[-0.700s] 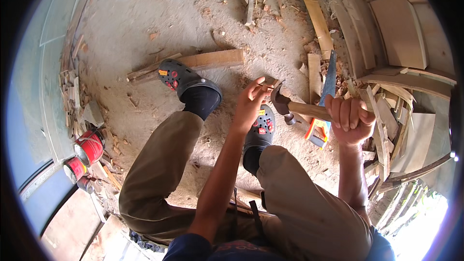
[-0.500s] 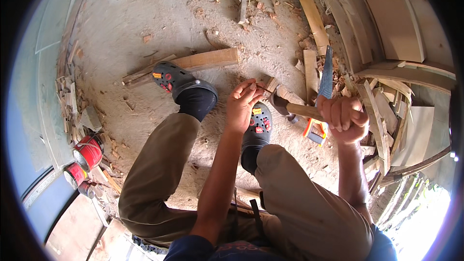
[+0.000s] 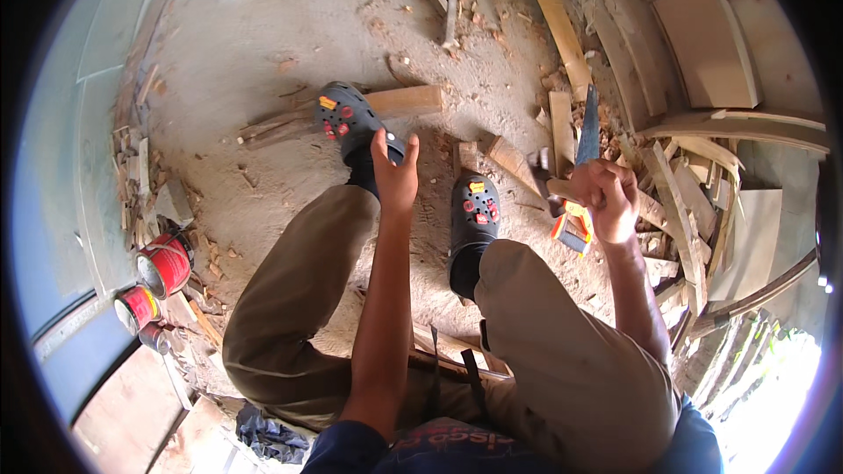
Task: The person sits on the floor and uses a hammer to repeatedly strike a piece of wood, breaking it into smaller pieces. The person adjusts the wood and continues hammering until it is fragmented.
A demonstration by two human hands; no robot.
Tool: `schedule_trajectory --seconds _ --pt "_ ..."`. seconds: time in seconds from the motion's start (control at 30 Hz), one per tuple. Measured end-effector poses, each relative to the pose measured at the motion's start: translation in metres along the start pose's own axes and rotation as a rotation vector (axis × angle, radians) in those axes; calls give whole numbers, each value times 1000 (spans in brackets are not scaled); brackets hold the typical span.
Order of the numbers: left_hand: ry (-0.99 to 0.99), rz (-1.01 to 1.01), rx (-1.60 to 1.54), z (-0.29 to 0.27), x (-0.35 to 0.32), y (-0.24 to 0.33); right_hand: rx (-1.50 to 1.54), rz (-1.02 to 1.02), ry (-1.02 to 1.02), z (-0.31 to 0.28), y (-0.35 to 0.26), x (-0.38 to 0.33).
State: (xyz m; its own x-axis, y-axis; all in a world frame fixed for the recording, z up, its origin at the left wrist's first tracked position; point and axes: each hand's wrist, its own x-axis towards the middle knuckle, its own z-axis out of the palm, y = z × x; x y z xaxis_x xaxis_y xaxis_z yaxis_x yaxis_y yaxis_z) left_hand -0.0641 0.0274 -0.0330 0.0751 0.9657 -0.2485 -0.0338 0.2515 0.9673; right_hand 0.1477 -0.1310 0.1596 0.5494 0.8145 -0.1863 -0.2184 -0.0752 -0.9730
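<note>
floor: sandy ground strewn with wood chips and offcuts, carrying everything in view.
timber pile: boards and curved slats stacked along the right side.
plank: flat on the floor, pinned under the left clog.
paint tins: red, standing together at the left edge beside wood scraps.
handsaw: blade upright just behind the right fist, orange handle low on the floor.
right hand: clenched around the wooden handle of a hammer, head pointing left, raised beside the right clog.
left hand: released, fingers spread, hovering above the left ankle, holding nothing.
</note>
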Motion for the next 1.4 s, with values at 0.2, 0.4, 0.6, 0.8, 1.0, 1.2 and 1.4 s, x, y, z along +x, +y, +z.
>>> schedule_trajectory --seconds 0.2,0.4,0.6,0.8,1.0,1.2,1.4 --pt "-308 -234 61 -42 -36 10 69 -149 420 10 -109 -9" --pt "-407 -192 415 -76 -81 -53 61 -509 300 34 -250 -56" --pt "-592 -179 741 -89 -98 -44 -141 -550 175 80 -293 -119" --pt "-806 -219 799 -84 -119 -56 -100 -189 187 60 -198 -103" --pt "-817 -179 1113 -83 -150 -87 -349 -43 104 74 -166 -142" --pt "-560 -176 1207 -44 -179 -94 -338 -54 146 43 -166 -136" --pt "-521 -251 685 -66 -164 -85 -443 -125 158 49 -180 -138"
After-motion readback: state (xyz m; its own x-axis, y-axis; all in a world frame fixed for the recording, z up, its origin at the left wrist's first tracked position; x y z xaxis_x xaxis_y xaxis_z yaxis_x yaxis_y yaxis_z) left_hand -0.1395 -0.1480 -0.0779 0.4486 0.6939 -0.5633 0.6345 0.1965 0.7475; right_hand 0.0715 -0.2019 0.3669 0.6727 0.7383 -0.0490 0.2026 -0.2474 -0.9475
